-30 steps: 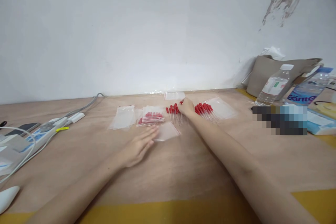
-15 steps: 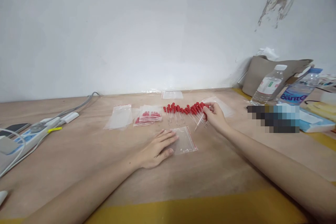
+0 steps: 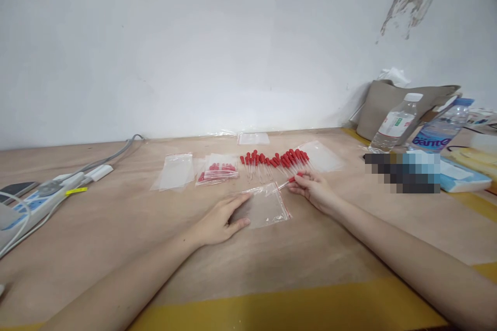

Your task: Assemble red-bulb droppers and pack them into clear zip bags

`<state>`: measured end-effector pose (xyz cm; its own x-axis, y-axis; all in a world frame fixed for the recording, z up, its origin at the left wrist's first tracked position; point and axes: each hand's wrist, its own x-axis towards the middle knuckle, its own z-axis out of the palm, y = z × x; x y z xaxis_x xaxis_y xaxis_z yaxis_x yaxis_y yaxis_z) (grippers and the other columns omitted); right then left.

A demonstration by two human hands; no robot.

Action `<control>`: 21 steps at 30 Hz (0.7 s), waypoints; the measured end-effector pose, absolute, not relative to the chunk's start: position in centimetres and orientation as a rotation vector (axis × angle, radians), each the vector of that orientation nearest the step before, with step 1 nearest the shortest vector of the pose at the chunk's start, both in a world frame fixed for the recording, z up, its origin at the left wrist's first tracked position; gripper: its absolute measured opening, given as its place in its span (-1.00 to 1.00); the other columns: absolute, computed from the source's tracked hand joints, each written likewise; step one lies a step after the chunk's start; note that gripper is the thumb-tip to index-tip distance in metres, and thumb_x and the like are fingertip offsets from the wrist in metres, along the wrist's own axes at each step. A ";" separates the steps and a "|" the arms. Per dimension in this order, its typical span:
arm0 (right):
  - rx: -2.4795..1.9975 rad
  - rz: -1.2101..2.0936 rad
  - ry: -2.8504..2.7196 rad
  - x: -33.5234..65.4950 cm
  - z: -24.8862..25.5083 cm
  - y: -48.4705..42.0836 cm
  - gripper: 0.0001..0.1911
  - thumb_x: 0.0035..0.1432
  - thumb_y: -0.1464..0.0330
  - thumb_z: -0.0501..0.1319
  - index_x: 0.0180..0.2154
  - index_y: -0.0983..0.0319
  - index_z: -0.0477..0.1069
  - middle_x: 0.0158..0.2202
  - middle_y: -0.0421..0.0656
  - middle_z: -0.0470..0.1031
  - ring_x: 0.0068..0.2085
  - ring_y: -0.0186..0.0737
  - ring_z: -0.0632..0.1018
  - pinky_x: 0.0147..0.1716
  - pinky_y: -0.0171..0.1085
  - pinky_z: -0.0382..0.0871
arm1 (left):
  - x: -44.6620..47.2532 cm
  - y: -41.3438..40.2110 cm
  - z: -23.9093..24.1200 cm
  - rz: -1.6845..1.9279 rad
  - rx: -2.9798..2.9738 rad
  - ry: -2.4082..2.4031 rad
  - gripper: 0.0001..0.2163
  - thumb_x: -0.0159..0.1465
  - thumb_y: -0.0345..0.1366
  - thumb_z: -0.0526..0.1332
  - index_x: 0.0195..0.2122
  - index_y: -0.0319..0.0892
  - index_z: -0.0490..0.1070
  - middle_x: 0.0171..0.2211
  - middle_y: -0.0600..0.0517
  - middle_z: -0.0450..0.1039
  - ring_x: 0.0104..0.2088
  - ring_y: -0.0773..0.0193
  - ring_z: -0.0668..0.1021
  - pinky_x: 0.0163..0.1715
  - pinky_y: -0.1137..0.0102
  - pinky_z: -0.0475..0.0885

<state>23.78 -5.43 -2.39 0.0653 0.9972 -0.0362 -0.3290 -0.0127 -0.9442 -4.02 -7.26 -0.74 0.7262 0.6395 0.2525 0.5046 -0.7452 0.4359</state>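
My left hand (image 3: 219,220) holds the near left edge of a clear zip bag with a red strip (image 3: 264,207) on the wooden table (image 3: 155,253), thumb and fingers pinching its edge. My right hand (image 3: 312,189) is closed on a glass dropper with a red bulb (image 3: 289,180), its tip pointing at the bag's open end. Behind them lies a row of several red-bulb droppers (image 3: 274,160). A filled bag of droppers (image 3: 217,170) lies to the left of the row.
Empty clear bags (image 3: 174,171) lie at left, another (image 3: 322,155) at right and one (image 3: 253,138) by the wall. A power strip with cables (image 3: 42,196) is far left. Two water bottles (image 3: 394,123) and a grey bag (image 3: 388,103) stand at right.
My right hand left the dropper row with one dropper and came down to the bag's mouth. My left hand drew the bag nearer and lifted its edge.
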 end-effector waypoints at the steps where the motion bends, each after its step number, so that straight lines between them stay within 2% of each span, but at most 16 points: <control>1: -1.001 1.397 -0.964 24.0 -2.4 -5.7 -0.66 -0.19 0.39 0.32 -0.38 0.21 0.18 -0.49 -0.25 0.44 -0.42 -0.33 0.52 -0.35 -0.30 0.43 | -4.0 -7.3 -0.7 0.557 2.588 0.894 -0.50 0.21 -0.17 0.09 0.17 -0.08 0.02 0.12 -0.03 0.18 0.08 0.17 0.30 0.06 0.20 0.22; 5: -1.022 1.499 -1.296 24.6 -2.5 -6.1 -0.67 -0.22 0.37 0.36 -0.40 0.25 0.25 -0.49 -0.25 0.44 -0.48 -0.40 0.47 -0.44 -0.36 0.36 | -4.0 -7.3 -0.8 0.558 2.585 0.898 -0.51 0.22 -0.16 0.08 0.17 -0.07 0.03 0.13 -0.03 0.17 0.09 0.16 0.29 0.06 0.19 0.22; 7: -0.991 1.408 -1.432 24.5 -2.6 -6.1 -0.70 -0.19 0.36 0.35 -0.41 0.25 0.27 -0.48 -0.26 0.43 -0.51 -0.45 0.41 -0.49 -0.39 0.30 | -3.9 -7.3 -0.8 0.561 2.590 0.886 -0.51 0.22 -0.16 0.08 0.16 -0.07 0.04 0.13 -0.04 0.17 0.09 0.15 0.28 0.06 0.18 0.21; 11: -0.773 1.202 -1.543 23.6 -2.5 -6.3 -0.74 -0.16 0.38 0.34 -0.43 0.23 0.26 -0.38 -0.26 0.39 -0.45 -0.48 0.39 -0.44 -0.41 0.26 | -3.7 -7.2 -0.8 0.561 2.586 0.870 -0.52 0.22 -0.18 0.08 0.17 -0.09 0.04 0.13 -0.05 0.17 0.10 0.15 0.28 0.07 0.18 0.21; 14: -0.698 1.320 -1.583 22.9 -2.0 -6.6 -0.74 -0.11 0.36 0.31 -0.41 0.22 0.22 -0.31 -0.22 0.39 -0.45 -0.46 0.40 -0.48 -0.40 0.28 | -3.6 -7.2 -0.7 0.566 2.591 0.860 -0.52 0.22 -0.19 0.08 0.16 -0.09 0.04 0.13 -0.04 0.17 0.10 0.15 0.27 0.07 0.18 0.21; 17: -0.728 1.469 -1.617 22.7 -1.7 -6.8 -0.71 -0.08 0.33 0.29 -0.40 0.21 0.18 -0.34 -0.21 0.42 -0.42 -0.42 0.43 -0.44 -0.37 0.30 | -3.6 -7.2 -0.7 0.563 2.591 0.864 -0.53 0.23 -0.20 0.07 0.16 -0.09 0.05 0.13 -0.04 0.17 0.10 0.15 0.28 0.06 0.18 0.21; 21: -0.858 1.474 -1.607 23.0 -1.7 -6.5 -0.69 -0.12 0.30 0.31 -0.42 0.23 0.19 -0.39 -0.20 0.46 -0.44 -0.42 0.45 -0.42 -0.37 0.30 | -3.6 -7.3 -0.6 0.580 2.581 0.866 -0.53 0.23 -0.18 0.07 0.15 -0.11 0.07 0.12 -0.05 0.19 0.09 0.15 0.29 0.06 0.18 0.21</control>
